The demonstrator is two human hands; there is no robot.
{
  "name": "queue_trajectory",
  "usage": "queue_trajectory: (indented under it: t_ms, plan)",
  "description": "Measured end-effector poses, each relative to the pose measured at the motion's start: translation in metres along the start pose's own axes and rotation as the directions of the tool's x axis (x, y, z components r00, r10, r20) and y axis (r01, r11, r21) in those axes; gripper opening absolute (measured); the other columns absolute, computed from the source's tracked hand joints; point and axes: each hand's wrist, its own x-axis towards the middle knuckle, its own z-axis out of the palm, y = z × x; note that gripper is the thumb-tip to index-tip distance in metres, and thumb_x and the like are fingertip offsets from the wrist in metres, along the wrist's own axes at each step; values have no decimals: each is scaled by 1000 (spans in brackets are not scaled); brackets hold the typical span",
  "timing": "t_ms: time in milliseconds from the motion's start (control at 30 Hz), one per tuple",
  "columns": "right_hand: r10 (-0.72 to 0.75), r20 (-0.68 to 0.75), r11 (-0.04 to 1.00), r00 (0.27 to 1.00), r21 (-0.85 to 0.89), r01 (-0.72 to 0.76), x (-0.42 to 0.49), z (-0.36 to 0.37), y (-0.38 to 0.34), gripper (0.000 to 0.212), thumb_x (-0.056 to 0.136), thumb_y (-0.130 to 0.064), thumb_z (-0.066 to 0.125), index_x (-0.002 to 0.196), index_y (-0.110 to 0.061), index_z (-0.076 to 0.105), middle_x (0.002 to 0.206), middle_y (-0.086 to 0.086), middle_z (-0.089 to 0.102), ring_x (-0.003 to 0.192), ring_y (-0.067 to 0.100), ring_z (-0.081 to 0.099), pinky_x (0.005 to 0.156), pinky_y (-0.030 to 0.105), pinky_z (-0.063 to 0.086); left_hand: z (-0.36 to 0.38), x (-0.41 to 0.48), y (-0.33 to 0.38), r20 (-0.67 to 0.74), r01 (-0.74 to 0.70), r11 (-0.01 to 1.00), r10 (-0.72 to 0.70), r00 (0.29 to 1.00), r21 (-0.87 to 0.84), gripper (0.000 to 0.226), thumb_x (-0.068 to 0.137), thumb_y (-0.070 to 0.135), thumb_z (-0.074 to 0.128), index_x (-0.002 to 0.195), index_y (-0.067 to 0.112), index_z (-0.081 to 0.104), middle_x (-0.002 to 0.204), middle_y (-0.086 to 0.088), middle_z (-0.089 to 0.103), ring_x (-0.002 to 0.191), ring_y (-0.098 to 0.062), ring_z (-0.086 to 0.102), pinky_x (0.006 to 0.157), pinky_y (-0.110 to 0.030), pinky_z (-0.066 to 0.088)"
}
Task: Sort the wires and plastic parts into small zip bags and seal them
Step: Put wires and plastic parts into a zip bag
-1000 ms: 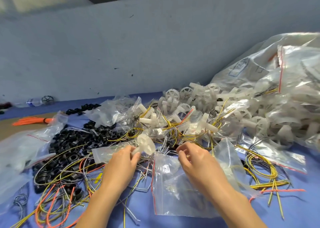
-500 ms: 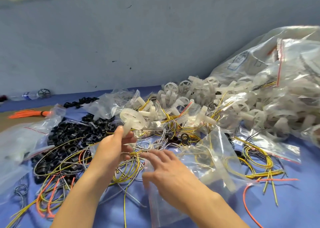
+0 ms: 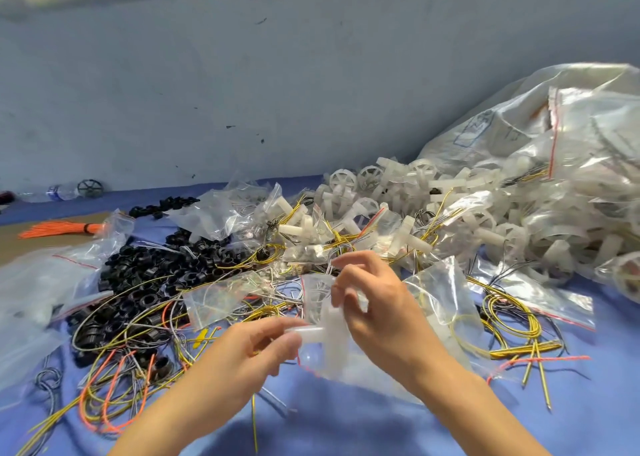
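Left hand [image 3: 256, 355] pinches plastic part [image 3: 313, 332] at zip bag [image 3: 436, 292] mouth; right hand [image 3: 377, 313] pinches bag rim. Bag unsealed; heaps of parts [image 3: 519, 233] beyond hands look unsorted.

**A:** What are the hands on?

**B:** The left hand [image 3: 249, 358] pinches the stem of a white plastic part [image 3: 327, 320]. The right hand [image 3: 381, 317] grips the small zip bag [image 3: 436, 292] beside it, fingers [image 3: 349, 259] curled.

**A:** Is the part inside?

**B:** Too blurred to tell.

**A:** And around them?

**B:** Black rings [image 3: 145, 275] are heaped at left on the blue bench [image 3: 346, 431]. White wheels [image 3: 485, 227] are piled at back right against a large clear bag [image 3: 519, 126]. Coiled yellow wires [image 3: 512, 317] lie just right of the zip bag, and orange wires [image 3: 114, 396] are looped at lower left.
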Motion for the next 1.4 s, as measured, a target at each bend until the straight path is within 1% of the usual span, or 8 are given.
queue_trajectory:
  t_ms: [133,300,500,633,700,800,967,1400]
  plan:
    - [-69,-6,995,998,-69,69,12,-9,-15,21,72,0,46,72,-17,58,107,1,61,92,21,62,76,40,49,16,9,21,-122,-143,948,184,975,284,12,92,38,60,97,47,67,72,26,61,58,-1,48,57,-11,36]
    - [-128,139,952,982,-259,161,11,-2,-33,16,75,-18,45,75,-26,58,101,-6,62,87,19,60,75,38,46,43,25,30,-11,-81,901,94,995,426,16,90,13,55,76,20,59,63,-8,47,59,-13,35,55,-35,40]
    - [-84,240,956,967,-256,147,3,13,-33,17,73,-10,53,71,-26,58,101,-7,62,81,19,60,72,39,46,103,63,27,-140,240,249,-363,921,938,50,56,-44,36,88,-8,49,76,-20,51,73,-34,49,49,-34,35]
    - [-19,251,982,968,-180,66,3,12,-21,18,80,-12,49,79,-22,64,104,-3,61,88,21,59,76,41,46,49,35,18,94,22,774,-106,990,633,25,87,15,44,90,27,66,81,-1,66,74,-9,52,60,-30,38]
    - [-1,242,987,970,-153,39,2,11,-15,22,86,-7,50,86,-23,65,106,-4,59,89,21,58,78,39,46,10,36,-2,-133,61,937,-15,991,344,26,94,35,49,75,38,67,64,10,63,59,-1,53,57,-30,42]
    - [47,233,994,971,-111,-21,1,11,-12,33,91,-5,48,103,-31,64,109,-12,56,80,11,50,77,31,42,-14,40,-37,-537,241,781,140,832,576,16,92,38,58,105,34,66,92,9,65,89,-14,59,77,-35,46]
    - [91,219,995,972,18,-97,2,10,-14,34,96,-8,46,114,-33,61,112,-17,57,98,6,56,86,30,45,-18,46,-66,-597,510,531,-9,802,677,40,91,35,59,129,26,55,129,-5,54,119,-30,47,95,-44,38]
    - [229,224,970,947,26,-241,12,18,-6,66,89,-53,60,146,-36,33,137,-18,43,122,0,46,103,24,39,-23,59,28,-405,54,520,590,699,852,12,92,30,63,100,26,71,82,4,64,86,-27,54,96,-45,34]
